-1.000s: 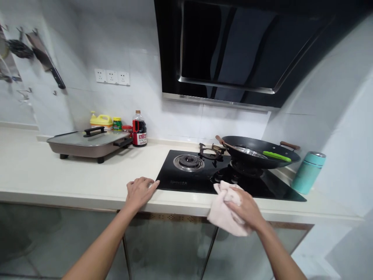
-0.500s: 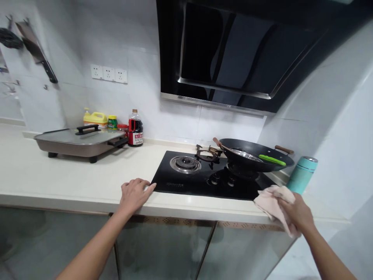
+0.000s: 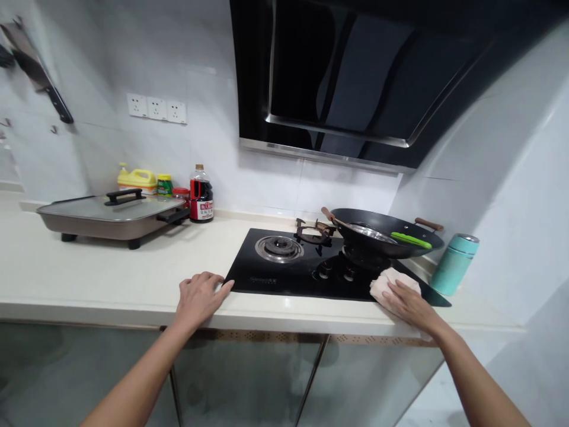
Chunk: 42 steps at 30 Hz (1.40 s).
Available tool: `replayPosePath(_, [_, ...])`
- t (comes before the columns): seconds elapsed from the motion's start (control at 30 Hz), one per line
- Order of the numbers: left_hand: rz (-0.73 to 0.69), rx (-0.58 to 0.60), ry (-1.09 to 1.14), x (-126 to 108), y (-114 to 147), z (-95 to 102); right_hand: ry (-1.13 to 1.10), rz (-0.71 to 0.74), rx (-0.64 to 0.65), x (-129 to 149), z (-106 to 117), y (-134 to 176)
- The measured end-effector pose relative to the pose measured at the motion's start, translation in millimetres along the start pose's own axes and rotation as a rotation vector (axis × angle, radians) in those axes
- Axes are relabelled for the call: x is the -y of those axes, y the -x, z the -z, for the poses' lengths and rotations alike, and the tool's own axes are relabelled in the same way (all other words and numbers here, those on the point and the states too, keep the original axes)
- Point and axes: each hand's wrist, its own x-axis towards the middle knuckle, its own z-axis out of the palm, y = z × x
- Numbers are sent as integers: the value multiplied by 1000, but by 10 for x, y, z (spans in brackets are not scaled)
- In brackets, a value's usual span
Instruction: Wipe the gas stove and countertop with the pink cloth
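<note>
My right hand (image 3: 408,303) presses a pale pink cloth (image 3: 386,287) onto the front right part of the black gas stove (image 3: 293,289). The cloth is bunched under my fingers, and part of it trails over the counter edge. On the counter (image 3: 133,284), my left hand (image 3: 201,298) rests with fingers spread, its thumb at the stove's left front corner. Behind the cloth a black wok (image 3: 400,225) sits on the right burner, holding a metal item and a bright green handle (image 3: 411,239). The left burner (image 3: 280,248) is uncovered, its pan support (image 3: 315,231) set behind it.
A teal flask (image 3: 456,265) stands right of the stove. To the left are an electric pan with glass lid (image 3: 106,219), a soy sauce bottle (image 3: 201,196) and a yellow jug (image 3: 137,179). A range hood (image 3: 329,77) hangs above; a cleaver (image 3: 38,71) hangs on the wall.
My right hand has moved left with the cloth, from the stove's right front corner onto its surface. My left hand stays in place on the counter. The view has shifted slightly.
</note>
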Motion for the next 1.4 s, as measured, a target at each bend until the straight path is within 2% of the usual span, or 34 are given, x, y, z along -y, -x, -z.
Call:
replayPosePath(0.13, [14,8,1,-5,-7,-15,-21,42,46,70,92,-54])
replayPosePath(0.3, [8,13,-12,12,-8,-39,-55,106,9,491,13,-214])
replayPosePath(0.4, [3,8,-16,22,-4,-47,-89,97,11,609,-35,-349])
replayPosePath(0.63, [3,13,-33,-13,6,-6,-50,-6,-13,474,-164,-782])
replayPosePath(0.8, [21,17,-37,-51,12,29,-8,-65,-59,500,-290,-1002])
replayPosePath(0.9, [16,23,-27,-60,22,47,-22,-46,-63,488,-285,-983])
replayPosePath(1.03, [17,22,-9,-49,32,43,-30,-27,-55,290,-164,-749])
replayPosePath(1.2, [-7,2,-16,-27,34,7,16,-147,60,-43,-1,-505])
replayPosePath(1.3, [-9,-1,1,-26,41,5,15,-92,114,-64,37,-596])
replayPosePath(1.4, [-1,-1,8,-31,47,11,9,-57,128,52,26,-806])
